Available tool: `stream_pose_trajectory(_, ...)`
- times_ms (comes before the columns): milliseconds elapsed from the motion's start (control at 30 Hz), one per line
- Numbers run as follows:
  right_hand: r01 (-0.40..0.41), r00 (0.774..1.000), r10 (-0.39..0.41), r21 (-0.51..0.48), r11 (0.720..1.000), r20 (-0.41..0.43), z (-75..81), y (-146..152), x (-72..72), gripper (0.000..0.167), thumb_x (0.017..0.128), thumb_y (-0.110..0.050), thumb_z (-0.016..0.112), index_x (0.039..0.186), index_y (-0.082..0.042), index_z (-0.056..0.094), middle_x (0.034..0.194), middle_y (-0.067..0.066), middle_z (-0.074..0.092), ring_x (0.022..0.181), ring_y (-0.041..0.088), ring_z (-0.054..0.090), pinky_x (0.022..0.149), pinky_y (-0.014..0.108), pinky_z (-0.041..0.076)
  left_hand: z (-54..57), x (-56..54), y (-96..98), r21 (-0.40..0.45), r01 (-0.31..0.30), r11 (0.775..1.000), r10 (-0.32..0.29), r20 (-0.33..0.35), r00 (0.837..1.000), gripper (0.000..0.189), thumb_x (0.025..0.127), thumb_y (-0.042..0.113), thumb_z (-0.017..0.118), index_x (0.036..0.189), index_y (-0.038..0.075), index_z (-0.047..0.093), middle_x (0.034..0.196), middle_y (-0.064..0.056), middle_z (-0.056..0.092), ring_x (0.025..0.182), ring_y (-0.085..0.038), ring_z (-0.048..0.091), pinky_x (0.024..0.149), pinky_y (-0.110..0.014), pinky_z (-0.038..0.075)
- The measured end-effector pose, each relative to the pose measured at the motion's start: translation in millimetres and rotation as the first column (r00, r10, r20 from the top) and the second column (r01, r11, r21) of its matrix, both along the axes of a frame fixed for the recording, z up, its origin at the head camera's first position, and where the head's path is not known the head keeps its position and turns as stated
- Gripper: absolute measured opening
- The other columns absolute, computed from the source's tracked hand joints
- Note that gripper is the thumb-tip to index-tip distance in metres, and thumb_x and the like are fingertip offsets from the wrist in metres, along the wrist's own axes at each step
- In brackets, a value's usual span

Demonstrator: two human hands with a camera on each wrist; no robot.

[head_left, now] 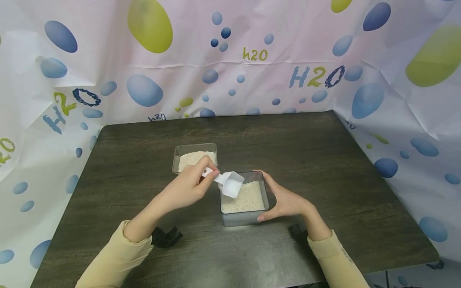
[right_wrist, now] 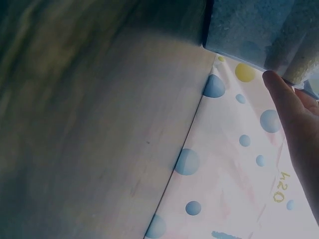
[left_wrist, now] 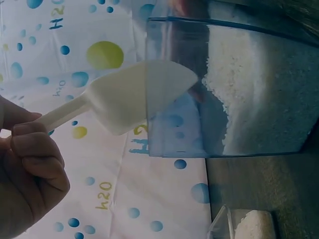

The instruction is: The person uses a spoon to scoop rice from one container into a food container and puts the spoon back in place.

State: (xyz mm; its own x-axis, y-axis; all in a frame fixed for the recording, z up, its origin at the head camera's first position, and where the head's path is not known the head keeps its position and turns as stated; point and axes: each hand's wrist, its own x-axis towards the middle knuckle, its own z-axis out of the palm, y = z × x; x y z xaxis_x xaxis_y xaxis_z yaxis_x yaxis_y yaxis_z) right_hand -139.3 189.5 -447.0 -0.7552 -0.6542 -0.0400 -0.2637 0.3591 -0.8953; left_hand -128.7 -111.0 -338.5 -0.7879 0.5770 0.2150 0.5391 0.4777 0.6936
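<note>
My left hand (head_left: 185, 186) pinches the handle of a white scoop (head_left: 232, 185) between thumb and fingers. The scoop's bowl is over the near clear container (head_left: 245, 219), its tip dipping below the rim in the left wrist view. White rice (head_left: 248, 199) fills the lower part of this container, heaped unevenly against its wall. My right hand (head_left: 288, 200) grips the container's right side, thumb at the near corner and fingers at the far corner. In the right wrist view the thumb (right_wrist: 279, 92) presses on the container wall.
A smaller clear container (head_left: 176, 158) with rice in it stands behind and to the left, partly covered by my left hand. Both stand on a dark wooden table (head_left: 288, 140). A white sheet (head_left: 230, 92) printed with blue and green drops surrounds the table's far and side edges.
</note>
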Motion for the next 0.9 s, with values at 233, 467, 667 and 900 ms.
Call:
stream_pose_trajectory(233, -0.002, 1.000, 0.002, -0.007, 1.000, -0.007, -0.2, 0, 0.1, 0.117, 0.072, -0.023, 0.088, 0.155, -0.027, 0.005, 0.161, 0.010, 0.003, 0.147, 0.032, 0.010, 0.109, 0.064, 0.023, -7.3, 2.6, 7.4, -0.121, 0.070, 0.990, -0.077, -0.052, 0.996, 0.006, 0.103, 0.013, 0.048, 0.104, 0.007, 0.049, 0.057, 0.009, 0.033, 0.047, -0.001, 0.026, 0.046, -0.021, 0.028)
stream_pose_trajectory(467, -0.007, 1.000, 0.006, -0.010, 1.000, -0.012, -0.1, 0, 0.2, 0.117, 0.072, -0.024, 0.088, 0.156, -0.024, 0.005, 0.161, 0.009, 0.002, 0.148, 0.032, 0.006, 0.110, 0.065, 0.019, -15.7, 5.3, 17.9, -0.236, 0.093, 0.967, -0.113, -0.074, 0.991, 0.007, 0.103, 0.014, 0.047, 0.100, 0.007, 0.048, 0.058, 0.007, 0.038, 0.049, -0.002, 0.031, 0.047, -0.021, 0.031)
stream_pose_trajectory(667, -0.009, 1.000, 0.008, -0.014, 1.000, -0.009, 0.4, 1, -0.3, 0.118, 0.072, -0.024, 0.088, 0.156, -0.020, 0.005, 0.161, 0.008, 0.002, 0.148, 0.032, 0.006, 0.111, 0.065, 0.018, -22.1, 5.7, 20.6, -0.235, 0.090, 0.968, -0.106, -0.054, 0.993, 0.006, 0.102, 0.012, 0.049, 0.100, 0.006, 0.048, 0.057, 0.007, 0.038, 0.048, -0.003, 0.031, 0.047, -0.021, 0.030)
stream_pose_trajectory(900, -0.010, 1.000, 0.010, -0.014, 1.000, -0.012, 1.9, 1, -0.5, 0.118, 0.072, -0.024, 0.088, 0.156, -0.023, 0.005, 0.161, 0.008, 0.002, 0.148, 0.032, 0.006, 0.111, 0.065, 0.018, -36.1, 2.5, 13.6, -0.107, 0.064, 0.992, -0.053, 0.108, 0.993, 0.008, 0.105, 0.012, 0.044, 0.105, 0.005, 0.048, 0.056, 0.008, 0.032, 0.046, -0.002, 0.024, 0.046, -0.021, 0.027)
